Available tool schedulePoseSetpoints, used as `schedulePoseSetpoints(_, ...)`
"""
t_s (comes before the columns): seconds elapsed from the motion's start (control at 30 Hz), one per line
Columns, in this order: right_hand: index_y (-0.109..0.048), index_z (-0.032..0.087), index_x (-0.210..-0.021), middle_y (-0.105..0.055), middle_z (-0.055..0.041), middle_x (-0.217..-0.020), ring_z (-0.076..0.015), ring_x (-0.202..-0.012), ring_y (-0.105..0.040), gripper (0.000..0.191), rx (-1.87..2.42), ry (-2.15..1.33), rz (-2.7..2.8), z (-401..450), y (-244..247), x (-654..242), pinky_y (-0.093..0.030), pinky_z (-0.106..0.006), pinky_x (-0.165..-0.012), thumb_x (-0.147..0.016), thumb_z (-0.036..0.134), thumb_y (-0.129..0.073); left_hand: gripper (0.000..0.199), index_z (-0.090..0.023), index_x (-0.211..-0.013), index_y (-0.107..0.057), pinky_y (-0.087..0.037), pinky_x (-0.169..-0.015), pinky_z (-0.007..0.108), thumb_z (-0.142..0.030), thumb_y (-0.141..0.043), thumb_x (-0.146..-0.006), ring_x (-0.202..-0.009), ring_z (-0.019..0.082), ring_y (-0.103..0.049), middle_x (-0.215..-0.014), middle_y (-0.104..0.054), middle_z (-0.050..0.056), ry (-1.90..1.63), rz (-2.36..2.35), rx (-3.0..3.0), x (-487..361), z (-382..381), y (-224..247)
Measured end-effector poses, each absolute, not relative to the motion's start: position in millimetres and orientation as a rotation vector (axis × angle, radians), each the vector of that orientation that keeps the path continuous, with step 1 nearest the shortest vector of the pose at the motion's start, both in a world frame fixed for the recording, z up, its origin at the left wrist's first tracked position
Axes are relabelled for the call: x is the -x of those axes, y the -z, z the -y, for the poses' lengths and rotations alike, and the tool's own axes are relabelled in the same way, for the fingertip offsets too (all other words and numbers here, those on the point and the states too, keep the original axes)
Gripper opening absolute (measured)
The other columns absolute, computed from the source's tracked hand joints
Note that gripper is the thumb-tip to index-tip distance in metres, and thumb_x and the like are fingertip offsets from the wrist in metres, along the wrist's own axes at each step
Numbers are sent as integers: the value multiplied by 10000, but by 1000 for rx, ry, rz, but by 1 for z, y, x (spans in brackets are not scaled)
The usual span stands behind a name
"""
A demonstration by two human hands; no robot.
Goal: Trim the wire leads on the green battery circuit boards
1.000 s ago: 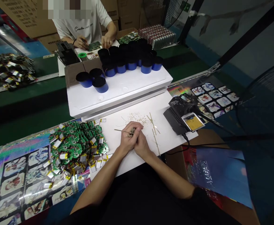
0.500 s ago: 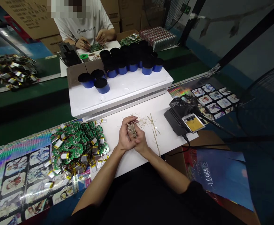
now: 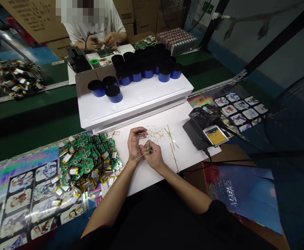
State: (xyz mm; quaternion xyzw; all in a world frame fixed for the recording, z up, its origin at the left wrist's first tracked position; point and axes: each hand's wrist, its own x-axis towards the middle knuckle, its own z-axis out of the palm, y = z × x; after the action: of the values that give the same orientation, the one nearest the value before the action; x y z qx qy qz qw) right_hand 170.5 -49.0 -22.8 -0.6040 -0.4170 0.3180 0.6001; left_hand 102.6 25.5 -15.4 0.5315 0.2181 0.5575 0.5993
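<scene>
My right hand (image 3: 153, 157) is closed around a small bundle of thin pieces (image 3: 149, 147), too small to make out exactly. Just to its left, my left hand (image 3: 135, 143) is raised with its fingers apart and curved. A thin strip slants below the bundle, between the two hands. Both hands are over a white board (image 3: 141, 180). Small tan scraps (image 3: 157, 133) are scattered beyond them, and narrow strips (image 3: 173, 152) lie to the right.
Green circuit boards with small batteries (image 3: 86, 159) are heaped at left. A white foam block (image 3: 141, 100) carries blue-and-black cups (image 3: 114, 94). A black device (image 3: 196, 135) with a yellow sponge stands at right. Across the bench, a person (image 3: 97, 31) handles parts.
My hands, pressed around the bundle before, have parted somewhat. My left hand has shifted left and opened, while the bundle stays in my right hand. The person opposite has raised their hands from the board.
</scene>
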Motion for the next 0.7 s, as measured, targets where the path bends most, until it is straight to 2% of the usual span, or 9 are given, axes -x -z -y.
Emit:
schedulePoseSetpoints(0.13, -413, 254, -667, -437, 50, -591, -133, -558, -402, 440, 1399, -749, 936, 46, 21, -169, -366, -291, -575, -967, 517, -601, 502, -193, -1096, -706, -526, -784, 337, -639, -486, -1030, -875, 203, -669, -1042, -706, 92, -1268, -552, -1229, -102, -27, 16)
schedulePoseSetpoints(0.3, -450, 250, -677, -472, 31, -612, -145, -585, -443, 458, 1405, -780, 889, 41, 13, -174, -411, -295, -595, -993, 565, -549, 421, -183, -1076, -708, -547, -821, 357, -529, -469, -1063, -908, 212, -670, -1057, -697, 102, -1238, -612, -1372, -99, -28, 16)
schedulePoseSetpoints(0.43, -533, 231, -714, -529, 14, -655, -158, -631, -489, 427, 1423, -787, 831, 36, 12, -180, -433, -298, -615, -984, 561, -549, 434, -203, -1237, -701, -557, -949, 460, -538, -550, -1006, -1113, 289, -644, -1198, -663, 132, -1368, -482, -1768, -94, -28, 9)
schedulePoseSetpoints(0.5, -552, 223, -719, -551, 9, -663, -157, -628, -492, 390, 1430, -799, 815, 34, 13, -182, -426, -296, -596, -967, 524, -565, 432, -214, -1290, -705, -560, -966, 489, -497, -588, -986, -1199, 320, -618, -1297, -627, 152, -1407, -402, -2000, -92, -25, 4)
schedulePoseSetpoints(0.6, -562, 216, -705, -555, 10, -641, -155, -612, -492, 355, 1420, -838, 826, 32, 15, -183, -420, -293, -576, -933, 485, -600, 280, -238, -1198, -766, -568, -926, 459, -355, -609, -997, -1196, 305, -620, -1335, -617, 141, -1451, -390, -2143, -91, -21, -1)
schedulePoseSetpoints(0.7, -582, 214, -721, -571, 11, -653, -162, -639, -514, 313, 1391, -865, 861, 32, 14, -181, -428, -292, -595, -892, 470, -636, 211, -245, -1072, -795, -544, -940, 425, -266, -588, -1032, -1131, 259, -642, -1227, -679, 104, -1496, -477, -2015, -93, -19, -3)
